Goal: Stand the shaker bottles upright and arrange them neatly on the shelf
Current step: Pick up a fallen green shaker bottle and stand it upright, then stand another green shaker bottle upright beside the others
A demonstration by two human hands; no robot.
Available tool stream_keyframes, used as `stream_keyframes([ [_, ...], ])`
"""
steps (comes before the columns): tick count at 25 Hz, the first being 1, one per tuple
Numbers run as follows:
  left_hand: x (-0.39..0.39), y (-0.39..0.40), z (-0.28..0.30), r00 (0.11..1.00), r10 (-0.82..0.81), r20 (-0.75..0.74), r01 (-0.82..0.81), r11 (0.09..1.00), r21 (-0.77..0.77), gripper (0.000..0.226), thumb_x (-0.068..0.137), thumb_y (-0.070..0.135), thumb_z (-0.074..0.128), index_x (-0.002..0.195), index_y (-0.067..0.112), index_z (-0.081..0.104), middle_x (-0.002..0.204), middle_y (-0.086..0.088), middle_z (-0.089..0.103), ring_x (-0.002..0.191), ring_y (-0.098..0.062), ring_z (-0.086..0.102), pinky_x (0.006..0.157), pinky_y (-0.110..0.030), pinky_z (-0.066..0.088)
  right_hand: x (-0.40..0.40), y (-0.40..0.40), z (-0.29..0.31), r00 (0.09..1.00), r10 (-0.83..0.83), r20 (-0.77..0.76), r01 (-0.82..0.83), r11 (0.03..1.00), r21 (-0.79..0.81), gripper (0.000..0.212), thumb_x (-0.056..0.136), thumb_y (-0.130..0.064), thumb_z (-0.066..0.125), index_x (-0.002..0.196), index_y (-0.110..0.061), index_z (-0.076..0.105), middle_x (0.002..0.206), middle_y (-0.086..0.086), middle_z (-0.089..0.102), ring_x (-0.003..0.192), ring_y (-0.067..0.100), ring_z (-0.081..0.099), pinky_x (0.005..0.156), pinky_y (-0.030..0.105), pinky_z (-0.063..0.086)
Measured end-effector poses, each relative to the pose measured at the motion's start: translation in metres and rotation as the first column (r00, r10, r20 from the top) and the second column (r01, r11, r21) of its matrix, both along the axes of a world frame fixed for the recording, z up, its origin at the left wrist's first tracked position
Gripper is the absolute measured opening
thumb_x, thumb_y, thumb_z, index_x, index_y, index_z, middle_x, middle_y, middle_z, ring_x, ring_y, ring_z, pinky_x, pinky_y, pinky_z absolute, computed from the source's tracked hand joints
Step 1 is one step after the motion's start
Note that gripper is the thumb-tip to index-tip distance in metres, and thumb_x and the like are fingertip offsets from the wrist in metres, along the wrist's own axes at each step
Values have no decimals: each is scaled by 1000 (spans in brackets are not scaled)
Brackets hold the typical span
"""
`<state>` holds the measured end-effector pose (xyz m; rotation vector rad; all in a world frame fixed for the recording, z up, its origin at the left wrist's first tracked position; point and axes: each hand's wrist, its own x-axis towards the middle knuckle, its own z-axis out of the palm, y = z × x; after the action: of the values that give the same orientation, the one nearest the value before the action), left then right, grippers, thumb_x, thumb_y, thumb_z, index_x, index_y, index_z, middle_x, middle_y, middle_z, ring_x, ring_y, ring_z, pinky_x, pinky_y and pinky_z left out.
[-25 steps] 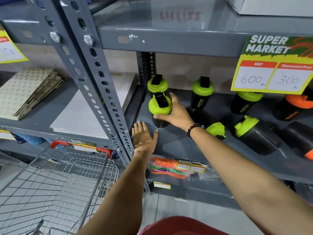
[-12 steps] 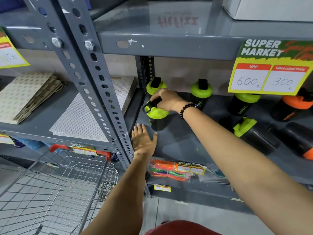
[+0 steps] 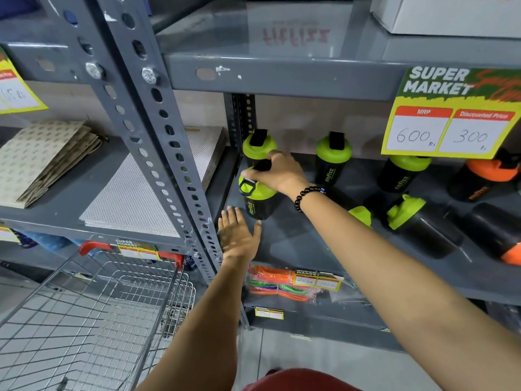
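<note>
My right hand [image 3: 279, 173] grips the green lid of an upright black shaker bottle [image 3: 258, 203] at the left end of the grey shelf [image 3: 304, 249]. Behind it stands another green-lidded bottle [image 3: 255, 145]. More stand upright along the back: two green-lidded ones [image 3: 332, 159] [image 3: 401, 173] and an orange-lidded one [image 3: 483, 179]. A green-lidded bottle [image 3: 420, 224] and an orange-lidded bottle [image 3: 496, 235] lie on their sides at the right; another green lid [image 3: 361, 215] shows behind my forearm. My left hand [image 3: 239, 238] rests flat and open on the shelf's front.
A perforated steel upright [image 3: 169, 153] stands just left of the bottles. A wire shopping cart [image 3: 93, 303] sits low left. Price signs hang from the shelf above [image 3: 451, 114]. Coloured packets [image 3: 279, 286] lie on the shelf below. Paper bags [image 3: 42, 162] fill the left bay.
My right hand moved from the bottle's side up onto its lid, and the bottle turned so its logo faces front. My left hand stayed flat on the shelf.
</note>
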<state>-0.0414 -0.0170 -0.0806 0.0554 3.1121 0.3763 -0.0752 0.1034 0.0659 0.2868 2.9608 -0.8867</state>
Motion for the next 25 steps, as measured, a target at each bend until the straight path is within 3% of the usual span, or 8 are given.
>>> stream_keyframes([
  [2, 0, 0, 0, 1000, 0, -2, 0, 1000, 4, 75, 95, 50, 35, 148, 0, 19, 158, -18, 22, 147, -30, 19, 122, -41, 16, 0, -3, -3, 998, 58, 19, -59, 998, 10, 76, 72, -58, 67, 130, -13, 48, 138, 13, 46, 125, 33, 48, 97, 37, 43],
  [7, 0, -1, -1, 1000, -10, -2, 10, 1000, 0, 74, 95, 51, 34, 149, 2, 20, 158, -18, 22, 148, -30, 17, 122, -41, 14, -2, 0, -1, 979, 204, 27, -197, 966, -165, 82, 77, -40, 72, 145, -16, 34, 146, 7, 45, 135, 23, 40, 103, 29, 37],
  [13, 0, -1, 0, 1000, -10, 10, 9, 1000, 18, 74, 95, 50, 34, 148, 1, 20, 158, -18, 21, 148, -31, 17, 122, -42, 14, -4, 0, -3, 981, 191, 12, -183, 954, -236, 80, 78, -35, 72, 145, -17, 33, 145, 5, 45, 133, 21, 42, 100, 25, 36],
  [17, 1, -1, 3, 1000, -6, 15, 5, 1000, 25, 74, 95, 50, 36, 148, -1, 21, 158, -20, 21, 147, -33, 18, 122, -42, 14, 2, 2, -3, 981, 195, 1, -189, 952, -241, 85, 80, -37, 72, 148, -14, 26, 148, 8, 42, 135, 23, 40, 106, 29, 35],
  [19, 4, 0, 5, 1000, -8, 13, 8, 999, 42, 75, 95, 49, 36, 147, -3, 20, 157, -22, 20, 147, -34, 17, 122, -42, 13, 11, 9, -8, 991, 122, -62, -135, 953, -270, 84, 81, -41, 69, 148, -16, 26, 148, 8, 42, 136, 24, 39, 109, 33, 34],
  [21, 12, 2, 5, 1000, -14, 5, 14, 998, 60, 75, 96, 48, 36, 147, -5, 18, 157, -24, 18, 147, -35, 14, 122, -42, 11, 26, 24, -18, 988, 39, -151, -73, 971, -227, 77, 84, -43, 65, 146, -16, 30, 149, 9, 40, 139, 25, 34, 112, 37, 30],
  [25, 38, 15, 5, 1000, -20, 14, 18, 995, 102, 76, 98, 45, 33, 147, -8, 11, 158, -27, 11, 148, -37, 7, 123, -43, 5, 72, 70, -41, 957, 11, -290, 5, 999, 54, 68, 88, -39, 60, 145, -12, 32, 149, 13, 38, 141, 29, 27, 115, 37, 24],
])
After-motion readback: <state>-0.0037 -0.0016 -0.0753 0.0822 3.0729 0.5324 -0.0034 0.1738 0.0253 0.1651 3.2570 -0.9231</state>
